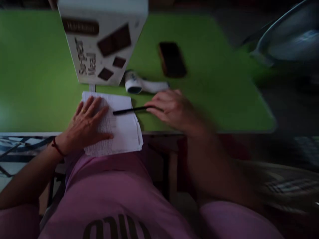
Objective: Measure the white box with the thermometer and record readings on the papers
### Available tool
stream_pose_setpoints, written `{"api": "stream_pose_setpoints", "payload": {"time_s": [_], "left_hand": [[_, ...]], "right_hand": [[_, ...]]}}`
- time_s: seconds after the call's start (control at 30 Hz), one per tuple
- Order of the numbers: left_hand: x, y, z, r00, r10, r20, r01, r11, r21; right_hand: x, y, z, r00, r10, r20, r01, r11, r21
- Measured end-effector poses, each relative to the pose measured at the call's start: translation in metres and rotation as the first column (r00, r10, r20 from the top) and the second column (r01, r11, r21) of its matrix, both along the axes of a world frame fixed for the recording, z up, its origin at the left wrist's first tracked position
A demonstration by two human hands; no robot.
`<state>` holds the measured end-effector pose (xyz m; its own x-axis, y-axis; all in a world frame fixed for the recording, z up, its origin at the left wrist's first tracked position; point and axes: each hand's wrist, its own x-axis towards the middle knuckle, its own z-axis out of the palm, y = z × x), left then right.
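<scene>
My left hand lies flat, fingers spread, on a white sheet of written paper at the near edge of the green table. A red band circles that wrist. My right hand is blurred with motion; its fingertips pinch the end of a black pen, which lies nearly level over the paper's upper right part.
A white box printed with brown chocolate squares stands just behind the paper. A small white object and a dark phone lie to its right. A grey rounded object sits at far right.
</scene>
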<state>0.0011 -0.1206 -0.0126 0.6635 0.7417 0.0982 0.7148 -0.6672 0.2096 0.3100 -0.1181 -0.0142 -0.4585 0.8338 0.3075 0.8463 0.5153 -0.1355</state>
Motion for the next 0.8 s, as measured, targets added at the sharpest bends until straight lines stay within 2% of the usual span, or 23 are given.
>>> {"api": "stream_pose_setpoints", "payload": {"time_s": [0.13,0.23,0.33,0.4,0.47,0.57,0.63,0.67,0.8], "left_hand": [[0.003,0.011,-0.007,0.995,-0.061,0.08,0.067,0.995,-0.079],[0.006,0.014,-0.009,0.991,-0.084,0.106,0.093,0.992,-0.086],[0.01,0.012,-0.007,0.995,-0.073,0.069,0.078,0.995,-0.065],[0.012,0.01,-0.005,0.996,-0.066,0.056,0.069,0.996,-0.057],[0.014,0.007,-0.004,0.996,-0.06,0.062,0.063,0.997,-0.052],[0.016,0.006,-0.003,0.998,-0.041,0.057,0.045,0.997,-0.059],[0.016,0.005,-0.003,0.997,-0.036,0.073,0.041,0.997,-0.072],[0.016,0.005,-0.004,0.995,-0.032,0.092,0.039,0.996,-0.076],[0.016,0.004,-0.007,0.98,-0.03,0.194,0.049,0.994,-0.098]], "right_hand": [[0.007,0.003,-0.007,0.996,-0.08,-0.038,0.076,0.992,-0.103],[0.011,0.002,-0.007,0.993,-0.097,-0.067,0.089,0.99,-0.106],[0.012,-0.001,-0.003,0.986,-0.081,-0.143,0.08,0.997,-0.015],[0.008,-0.003,0.0,0.96,-0.076,-0.27,0.106,0.99,0.098],[0.001,-0.004,0.0,0.876,-0.056,-0.48,0.173,0.964,0.202],[-0.015,-0.001,-0.002,0.636,0.028,-0.771,0.227,0.949,0.221],[-0.029,0.004,-0.003,0.496,0.031,-0.868,0.2,0.968,0.149],[-0.036,0.007,-0.002,0.452,0.013,-0.892,0.178,0.979,0.104],[-0.061,0.017,0.006,0.35,-0.115,-0.93,0.111,0.991,-0.081]]}}
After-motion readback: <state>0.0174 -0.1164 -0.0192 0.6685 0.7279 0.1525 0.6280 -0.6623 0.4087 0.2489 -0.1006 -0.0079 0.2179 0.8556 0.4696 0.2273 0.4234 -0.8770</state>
